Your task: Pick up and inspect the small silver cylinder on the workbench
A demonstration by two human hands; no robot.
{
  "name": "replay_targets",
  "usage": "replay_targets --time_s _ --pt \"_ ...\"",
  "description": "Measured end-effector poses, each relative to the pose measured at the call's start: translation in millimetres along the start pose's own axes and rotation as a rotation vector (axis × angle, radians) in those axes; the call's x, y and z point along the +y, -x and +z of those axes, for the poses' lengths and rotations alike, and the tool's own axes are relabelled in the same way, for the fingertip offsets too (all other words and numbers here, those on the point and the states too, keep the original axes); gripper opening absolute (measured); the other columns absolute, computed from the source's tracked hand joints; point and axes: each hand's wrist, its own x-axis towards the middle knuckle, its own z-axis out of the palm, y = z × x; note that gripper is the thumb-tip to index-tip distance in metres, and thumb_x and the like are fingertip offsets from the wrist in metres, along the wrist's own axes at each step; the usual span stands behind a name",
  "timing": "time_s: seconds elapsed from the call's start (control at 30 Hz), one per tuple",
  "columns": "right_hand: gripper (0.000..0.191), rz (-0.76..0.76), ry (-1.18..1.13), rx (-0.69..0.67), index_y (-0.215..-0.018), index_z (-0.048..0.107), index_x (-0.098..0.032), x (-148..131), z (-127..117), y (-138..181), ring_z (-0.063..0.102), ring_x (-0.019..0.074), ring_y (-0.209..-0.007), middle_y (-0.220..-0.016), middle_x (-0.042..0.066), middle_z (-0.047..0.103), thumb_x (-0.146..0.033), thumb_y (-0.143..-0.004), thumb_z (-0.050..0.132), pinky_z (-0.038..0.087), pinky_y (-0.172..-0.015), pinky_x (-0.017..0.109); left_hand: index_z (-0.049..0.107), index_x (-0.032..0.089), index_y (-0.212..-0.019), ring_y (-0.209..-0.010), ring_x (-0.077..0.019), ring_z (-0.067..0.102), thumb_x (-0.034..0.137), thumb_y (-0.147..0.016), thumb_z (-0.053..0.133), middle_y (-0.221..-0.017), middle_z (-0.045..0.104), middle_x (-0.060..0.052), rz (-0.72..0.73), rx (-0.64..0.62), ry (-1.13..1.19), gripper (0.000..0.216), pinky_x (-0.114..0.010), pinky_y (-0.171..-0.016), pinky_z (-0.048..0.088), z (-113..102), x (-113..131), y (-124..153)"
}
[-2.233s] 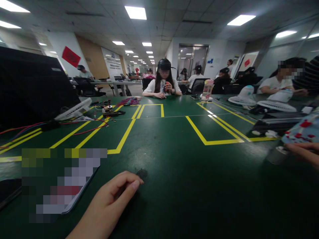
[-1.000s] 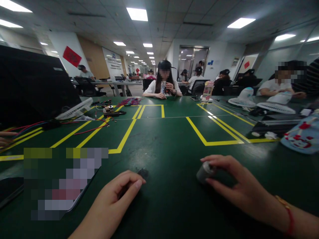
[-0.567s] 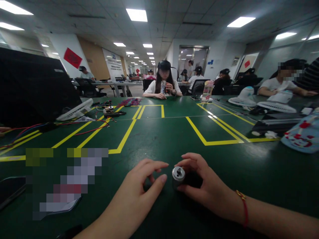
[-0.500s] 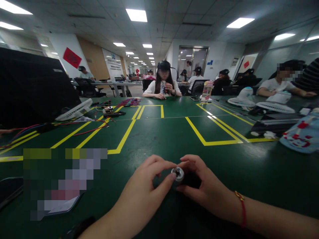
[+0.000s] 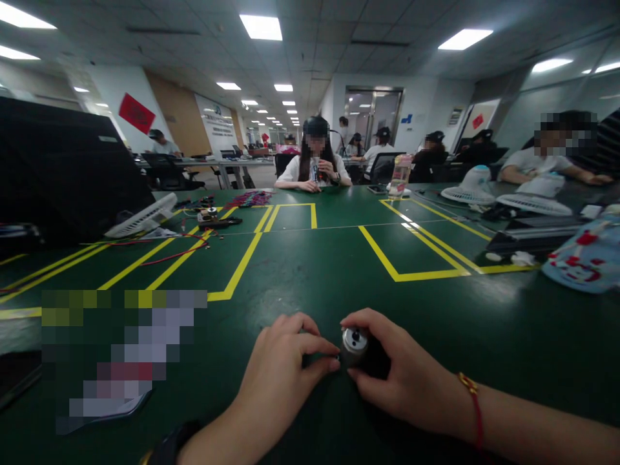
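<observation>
Pinching a small dark piece (image 5: 338, 358) beside an upright metal cylinder (image 5: 355, 352)

Holding the metal cylinder in the grip of the right hand (image 5: 396, 369), thumb and fingers curved around its side, flat top facing up with a dark hub in the middle. Pressing thumb and forefinger together on the small dark piece in the grip of the left hand (image 5: 283, 369), just beside the metal cylinder; too small to make out in detail. Hard to tell about contact between the cylinder's base and the green worktop (image 5: 310, 278).

Wearing a red-and-gold bracelet (image 5: 468, 383) on the right wrist and a dark band (image 5: 173, 442) on the left. Showing farther out on the worktop: yellow tape lines (image 5: 431, 276), a multicoloured bundle (image 5: 250, 198) at the left, a tilted fan (image 5: 144, 216) near a large black panel (image 5: 53, 168), a pink-lidded bottle (image 5: 400, 178) at the far side, white fans (image 5: 472, 189) and a light-blue patterned object (image 5: 588, 256) at the right. Facing a seated person (image 5: 314, 161) across the worktop.
</observation>
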Motion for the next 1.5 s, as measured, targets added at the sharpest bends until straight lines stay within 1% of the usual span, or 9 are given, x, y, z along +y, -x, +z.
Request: replay_targets --time_s 0.2,0.43,0.6,0.8,1.0,1.1,1.2,1.3,1.5 --pt "0.047 0.128 0.062 0.082 -0.125 0.044 -0.024 15.2 -20.6 3.8 0.059 0.0137 -0.099 -0.114 0.005 0.058 -0.032 -0.081 0.059 0.05 -0.089 0.03 0.074 0.035 -0.106 -0.093 -0.0254 0.059 0.029 -0.081 0.069 -0.096 0.067 -0.002 -0.027 0.015 0.066 0.026 -0.037 -0.08 0.045 -7.6 -0.6 6.6" --pt "0.057 0.487 0.481 0.462 -0.128 0.045 -0.021 109.3 -125.6 54.7 0.063 0.0217 -0.09 -0.115 0.014 0.058 -0.051 -0.08 0.056 0.052 -0.073 0.033 0.07 0.03 -0.109 -0.088 -0.0232 0.063 0.039 -0.089 0.055 -0.102 0.067 -0.002 -0.233 0.095 0.297 0.026 -0.03 -0.07 0.05 -35.1 -33.1 44.2" --pt "0.055 0.591 0.695 0.495 -0.121 0.046 -0.022 154.8 -170.5 92.3 0.064 0.0249 -0.082 -0.108 0.017 0.06 -0.056 -0.079 0.054 0.05 -0.065 0.035 0.068 0.028 -0.105 -0.084 -0.0229 0.066 0.042 -0.089 0.054 -0.092 0.069 -0.001 -0.315 0.121 0.372 0.026 -0.03 -0.07 0.052 -31.5 -42.5 50.3" --pt "0.068 0.267 1.014 0.513 -0.129 0.047 -0.018 106.0 -119.4 62.9 0.039 0.0391 -0.126 -0.134 0.019 0.044 -0.057 -0.074 0.06 0.033 -0.098 0.052 0.068 0.028 -0.105 -0.087 -0.0236 0.066 0.043 -0.088 0.055 -0.095 0.071 -0.001 -0.331 0.144 0.387 0.027 -0.03 -0.071 0.053 -28.8 -43.7 48.4" --pt "0.029 -0.076 0.536 0.019 -0.113 0.062 -0.034 7.6 -11.3 1.6 0.051 0.0199 -0.105 -0.114 0.003 0.06 -0.039 -0.085 0.057 0.034 -0.091 0.04 0.067 0.026 -0.106 -0.084 -0.0233 0.067 0.042 -0.088 0.054 -0.09 0.069 -0.001 -0.347 0.129 0.37 0.027 -0.031 -0.072 0.052 -31.0 -44.3 49.8" --pt "0.015 -0.101 0.444 -0.064 -0.095 0.067 -0.031 -7.7 3.4 -14.9 0.054 0.0153 -0.092 -0.095 0.0 0.064 -0.034 -0.088 0.055 0.031 -0.086 0.038 0.067 0.027 -0.106 -0.084 -0.0228 0.067 0.041 -0.088 0.055 -0.09 0.069 -0.001 -0.331 0.12 0.352 0.026 -0.03 -0.072 0.052 -31.9 -42.4 50.5" --pt "0.019 -0.053 0.507 0.035 -0.096 0.065 -0.026 5.5 -26.7 -11.6 0.056 0.0145 -0.09 -0.095 0.001 0.065 -0.034 -0.09 0.05 0.032 -0.087 0.037 0.068 0.027 -0.104 -0.077 -0.0215 0.065 0.04 -0.088 0.055 -0.085 0.067 0.0 -0.314 0.132 0.337 0.024 -0.029 -0.067 0.051 -31.0 -41.4 50.6" --pt "0.028 0.076 0.704 0.251 -0.098 0.063 -0.022 37.6 -86.9 10.4 0.057 0.0182 -0.095 -0.102 0.005 0.064 -0.044 -0.089 0.047 0.036 -0.086 0.036 0.067 0.027 -0.105 -0.073 -0.0198 0.063 0.039 -0.089 0.055 -0.081 0.065 0.001 -0.296 0.128 0.335 0.023 -0.028 -0.065 0.049 -28.0 -41.6 50.4" --pt "0.046 0.732 0.965 0.434 -0.099 0.065 -0.016 104.5 -185.5 64.5 0.058 0.02 -0.077 -0.096 0.014 0.065 -0.053 -0.087 0.04 0.036 -0.068 0.036 0.058 0.028 -0.118 -0.075 -0.0196 0.062 0.043 -0.091 0.051 -0.087 0.063 0.001 -0.31 0.082 0.383 0.031 -0.03 -0.068 0.05 -21.6 -44.3 53.6"
